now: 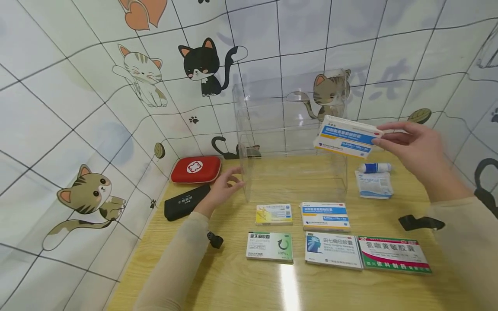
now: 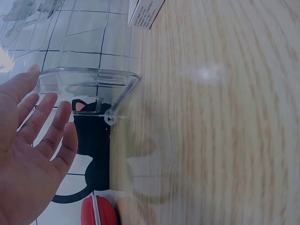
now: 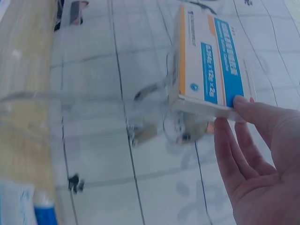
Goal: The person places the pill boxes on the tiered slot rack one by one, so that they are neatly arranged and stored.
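Observation:
Up in the air at the right, my right hand (image 1: 418,149) pinches one end of a white, blue and orange medicine box (image 1: 348,136) between thumb and fingers. The box is tilted, its far end overlapping the right side of a clear plastic rack (image 1: 243,142) in the head view. At the rack's lower left edge is my left hand (image 1: 222,188), fingers spread and slightly bent, holding nothing. In the left wrist view, that hand's fingertips overlap the clear rack (image 2: 93,71). A similar blue and white medicine box (image 1: 325,217) lies in front of the rack.
More medicine boxes lie in front: yellow (image 1: 273,214), green-white (image 1: 269,247), blue-white (image 1: 333,250) and pink-green (image 1: 394,255). A red zip case (image 1: 196,169) and black case (image 1: 186,202) sit left. A white packet (image 1: 374,185) and blue-white tube (image 1: 375,167) lie right.

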{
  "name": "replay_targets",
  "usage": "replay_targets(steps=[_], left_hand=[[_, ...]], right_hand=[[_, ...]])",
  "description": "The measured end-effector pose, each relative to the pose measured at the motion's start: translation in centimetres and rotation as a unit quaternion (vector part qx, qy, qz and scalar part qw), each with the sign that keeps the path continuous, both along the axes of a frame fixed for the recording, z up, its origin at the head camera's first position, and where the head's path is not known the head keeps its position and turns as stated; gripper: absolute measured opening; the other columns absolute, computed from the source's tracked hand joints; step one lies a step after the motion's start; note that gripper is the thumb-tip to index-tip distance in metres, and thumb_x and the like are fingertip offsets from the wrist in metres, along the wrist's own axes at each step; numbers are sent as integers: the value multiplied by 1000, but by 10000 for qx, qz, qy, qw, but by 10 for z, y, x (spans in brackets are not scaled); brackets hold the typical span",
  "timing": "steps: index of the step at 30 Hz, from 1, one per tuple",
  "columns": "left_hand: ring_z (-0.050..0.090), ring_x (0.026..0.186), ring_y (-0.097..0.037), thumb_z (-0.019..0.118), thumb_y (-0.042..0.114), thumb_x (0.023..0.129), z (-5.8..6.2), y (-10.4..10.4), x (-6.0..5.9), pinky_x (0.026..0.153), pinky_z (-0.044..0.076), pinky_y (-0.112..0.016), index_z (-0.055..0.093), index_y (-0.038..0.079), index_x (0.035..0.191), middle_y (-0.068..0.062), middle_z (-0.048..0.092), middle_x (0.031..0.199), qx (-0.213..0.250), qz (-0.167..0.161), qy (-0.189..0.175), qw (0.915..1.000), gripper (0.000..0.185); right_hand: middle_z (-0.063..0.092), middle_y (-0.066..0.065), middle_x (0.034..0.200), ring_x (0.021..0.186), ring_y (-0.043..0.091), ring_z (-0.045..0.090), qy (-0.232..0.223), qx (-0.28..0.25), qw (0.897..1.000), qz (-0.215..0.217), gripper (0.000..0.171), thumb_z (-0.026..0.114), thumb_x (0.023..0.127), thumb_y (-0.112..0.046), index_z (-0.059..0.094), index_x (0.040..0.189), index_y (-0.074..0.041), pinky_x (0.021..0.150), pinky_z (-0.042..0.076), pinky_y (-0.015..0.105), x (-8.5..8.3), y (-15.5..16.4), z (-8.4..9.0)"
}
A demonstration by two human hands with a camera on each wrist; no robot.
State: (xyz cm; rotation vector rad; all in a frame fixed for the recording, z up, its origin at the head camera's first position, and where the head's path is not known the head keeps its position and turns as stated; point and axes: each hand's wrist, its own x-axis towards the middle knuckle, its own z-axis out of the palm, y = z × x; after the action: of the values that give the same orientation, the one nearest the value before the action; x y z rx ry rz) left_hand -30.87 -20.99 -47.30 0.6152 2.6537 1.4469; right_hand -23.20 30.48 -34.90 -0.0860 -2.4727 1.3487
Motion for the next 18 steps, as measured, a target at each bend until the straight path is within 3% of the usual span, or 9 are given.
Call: replay_targets(steps=[5,10,14,18], left_hand=[[62,113,-25,70,21,100,-1,-1,0,93,52,-42,48,13,151,-10,57,146,5,-64,48,10000,57],[63,112,-23,70,23,100,1,-2,0,93,52,-42,48,18,152,-8,57,146,-151,-36,140,9998,57],[64,111,-23,71,22,100,4,-2,1,92,52,-42,48,18,151,-8,57,146,-235,50,112,9996,57],[64,112,-24,70,22,100,4,-3,2,92,52,-39,45,15,153,-7,56,147,-312,-12,-2,9995,59]], right_hand=[[74,-25,101,94,-10,67,138,-670,9971,326,46,78,89,-43,70,131,-26,76,45,13,-31,-46,28],[76,-18,99,93,-4,70,618,-1093,9903,593,39,82,88,-34,73,124,-22,77,50,10,-60,-87,51],[77,-11,106,93,4,72,1022,-1350,9827,748,33,82,89,-23,73,120,-18,76,55,11,-83,-113,68],[76,-4,113,96,7,70,1115,-1445,9808,685,31,81,90,-18,72,119,-20,82,56,13,-103,-135,84]])
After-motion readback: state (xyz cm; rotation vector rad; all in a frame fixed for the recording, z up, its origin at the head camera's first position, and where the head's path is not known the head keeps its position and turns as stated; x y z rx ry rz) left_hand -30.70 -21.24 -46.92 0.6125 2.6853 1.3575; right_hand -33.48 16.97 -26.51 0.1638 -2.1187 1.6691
